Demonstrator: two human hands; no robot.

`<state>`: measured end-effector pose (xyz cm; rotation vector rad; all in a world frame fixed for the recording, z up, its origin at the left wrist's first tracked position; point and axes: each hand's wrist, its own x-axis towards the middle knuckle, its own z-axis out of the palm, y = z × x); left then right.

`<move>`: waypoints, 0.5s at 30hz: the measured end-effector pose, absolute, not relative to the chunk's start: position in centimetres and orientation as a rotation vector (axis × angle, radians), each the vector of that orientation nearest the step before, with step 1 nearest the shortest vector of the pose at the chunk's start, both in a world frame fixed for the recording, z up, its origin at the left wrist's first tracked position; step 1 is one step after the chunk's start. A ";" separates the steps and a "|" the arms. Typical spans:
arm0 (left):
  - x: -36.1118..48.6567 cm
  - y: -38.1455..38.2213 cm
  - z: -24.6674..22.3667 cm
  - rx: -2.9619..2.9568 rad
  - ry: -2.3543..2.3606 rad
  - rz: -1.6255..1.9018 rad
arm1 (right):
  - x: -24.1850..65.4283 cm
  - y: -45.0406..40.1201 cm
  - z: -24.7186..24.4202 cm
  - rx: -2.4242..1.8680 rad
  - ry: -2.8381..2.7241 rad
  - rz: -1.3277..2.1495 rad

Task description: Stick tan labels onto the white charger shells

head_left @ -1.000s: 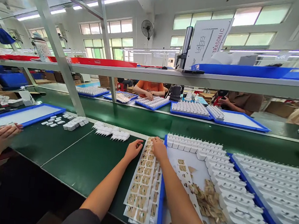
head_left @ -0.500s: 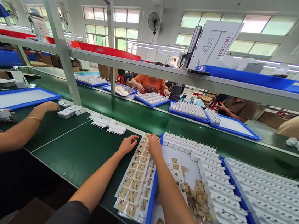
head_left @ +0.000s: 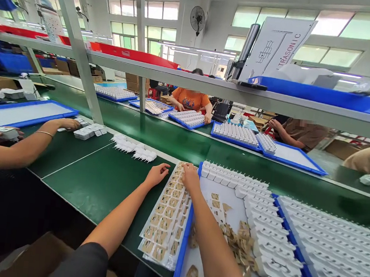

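My left hand (head_left: 157,174) hovers over the green bench just left of a stack of sticker sheets (head_left: 164,209), its fingers loosely bent and nothing visible in them. These sheets are white backings with rows of tan, die-cut stickers. At the stack's far end, my right hand (head_left: 190,177) has its fingertips closed on the top sheet, near its upper right corner. Under my right forearm lies a blue-rimmed tray (head_left: 190,227), with loose tan pieces (head_left: 240,243) heaped in it. White plastic parts (head_left: 262,217) with small pins line its far and right sides.
A second tray of white parts (head_left: 333,233) adjoins on the right. White parts (head_left: 133,147) lie by the bench's back ledge. At left, a co-worker's hand (head_left: 67,124) touches a pile of white pieces (head_left: 89,131). A shelf beam (head_left: 184,80) crosses above the bench.
The view has shifted slightly. My hands stay almost in place at the sheets, the left fingers a little more curled. The co-worker's hand at left has moved right, to the white pieces.
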<state>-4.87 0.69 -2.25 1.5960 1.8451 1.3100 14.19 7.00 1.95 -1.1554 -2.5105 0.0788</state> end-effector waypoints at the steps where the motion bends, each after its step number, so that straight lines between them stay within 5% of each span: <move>1: -4.9 0.7 -2.3 1.597 1.844 1.309 | 14.2 7.0 1.9 -1.155 -2.509 0.082; 15: -4.8 0.5 -1.9 1.543 1.784 1.380 | 14.3 7.3 1.7 -1.198 -2.494 0.075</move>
